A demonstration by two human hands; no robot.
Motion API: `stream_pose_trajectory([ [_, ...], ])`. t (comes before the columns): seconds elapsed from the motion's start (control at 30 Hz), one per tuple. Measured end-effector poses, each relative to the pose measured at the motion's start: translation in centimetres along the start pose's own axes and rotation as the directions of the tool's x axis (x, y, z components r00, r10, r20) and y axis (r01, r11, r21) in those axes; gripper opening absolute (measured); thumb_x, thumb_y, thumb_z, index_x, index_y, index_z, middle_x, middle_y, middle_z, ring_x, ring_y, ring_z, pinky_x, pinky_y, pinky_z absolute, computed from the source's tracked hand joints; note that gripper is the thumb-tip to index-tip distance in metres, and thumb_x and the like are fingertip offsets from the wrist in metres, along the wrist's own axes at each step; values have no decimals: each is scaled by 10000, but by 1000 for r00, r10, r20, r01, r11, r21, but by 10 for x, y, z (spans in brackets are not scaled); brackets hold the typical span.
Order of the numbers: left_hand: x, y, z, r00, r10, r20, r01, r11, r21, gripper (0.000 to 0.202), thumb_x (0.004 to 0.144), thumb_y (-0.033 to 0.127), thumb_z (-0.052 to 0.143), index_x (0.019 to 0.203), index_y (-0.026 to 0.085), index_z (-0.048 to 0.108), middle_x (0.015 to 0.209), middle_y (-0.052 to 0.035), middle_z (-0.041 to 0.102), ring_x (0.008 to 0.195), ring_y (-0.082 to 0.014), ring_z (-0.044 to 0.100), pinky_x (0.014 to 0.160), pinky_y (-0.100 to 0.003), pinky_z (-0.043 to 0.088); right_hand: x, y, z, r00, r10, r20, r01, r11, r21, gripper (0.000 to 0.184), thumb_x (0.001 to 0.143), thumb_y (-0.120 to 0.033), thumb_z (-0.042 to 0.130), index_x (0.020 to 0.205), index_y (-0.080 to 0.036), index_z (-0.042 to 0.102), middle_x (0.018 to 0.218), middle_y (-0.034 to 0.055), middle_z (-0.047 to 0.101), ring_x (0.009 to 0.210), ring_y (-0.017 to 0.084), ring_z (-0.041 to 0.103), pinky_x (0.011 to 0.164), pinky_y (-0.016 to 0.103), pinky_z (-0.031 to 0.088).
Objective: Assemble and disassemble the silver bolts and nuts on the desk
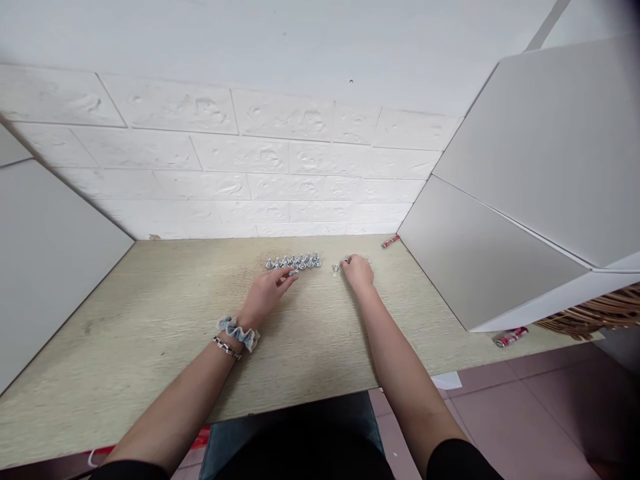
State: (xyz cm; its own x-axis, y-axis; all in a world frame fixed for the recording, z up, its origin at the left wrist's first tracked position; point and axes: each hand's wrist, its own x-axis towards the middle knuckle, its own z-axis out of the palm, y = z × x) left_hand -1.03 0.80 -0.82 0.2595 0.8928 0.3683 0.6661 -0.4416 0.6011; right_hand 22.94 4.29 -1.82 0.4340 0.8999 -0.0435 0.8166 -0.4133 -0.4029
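Note:
Several small silver bolts (303, 263) with wide flanges stand upright in close rows on the wooden tabletop (300, 327). My left hand (266, 292), with a scrunchie and a chain bracelet at the wrist, is at the front of these rows. Its thumb and fingers pinch one small metal bolt (293, 272) lying tilted. To the right of the rows, my right hand (359, 272) rests low over the table with its fingers drawn together; its fingertips hide what they grip. A loose small metal piece (335, 268) lies just left of it, and others are partly hidden behind it.
A red battery-like cylinder (391, 241) lies at the back right, and another red cylinder (512, 337) lies near the right front edge. White panels (500, 253) bound the right side, with wicker (595, 310) below them. A white brick-pattern wall (270, 157) closes off the back.

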Motion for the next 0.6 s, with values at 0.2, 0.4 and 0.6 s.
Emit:
stream_pose_trajectory([
  [0.2,0,1,0,1000,11,-6,-11,1000,16,379,823,485,470,989,203,663,717,-31,677,647,-161,602,699,-266,457,2,0,1,1000,-5,-6,5,1000,1,327,847,-367,434,1045,-188,623,1036,128,638,990,223,590,778,303,444],
  [0.4,0,-4,3,1000,21,-7,-21,1000,17,380,822,489,471,990,207,664,698,-25,671,637,-158,601,691,-258,456,1,-1,0,999,-28,-19,28,1000,-1,307,850,-369,447,1045,-206,619,1028,113,643,988,207,587,777,281,431],
  [0.6,1,-5,4,999,34,9,-34,999,31,378,824,486,475,994,206,663,742,-31,677,651,-157,602,686,-253,447,-10,-11,-15,980,-106,-166,115,992,45,315,864,-385,435,1073,-213,597,927,88,658,870,196,602,710,266,417],
])
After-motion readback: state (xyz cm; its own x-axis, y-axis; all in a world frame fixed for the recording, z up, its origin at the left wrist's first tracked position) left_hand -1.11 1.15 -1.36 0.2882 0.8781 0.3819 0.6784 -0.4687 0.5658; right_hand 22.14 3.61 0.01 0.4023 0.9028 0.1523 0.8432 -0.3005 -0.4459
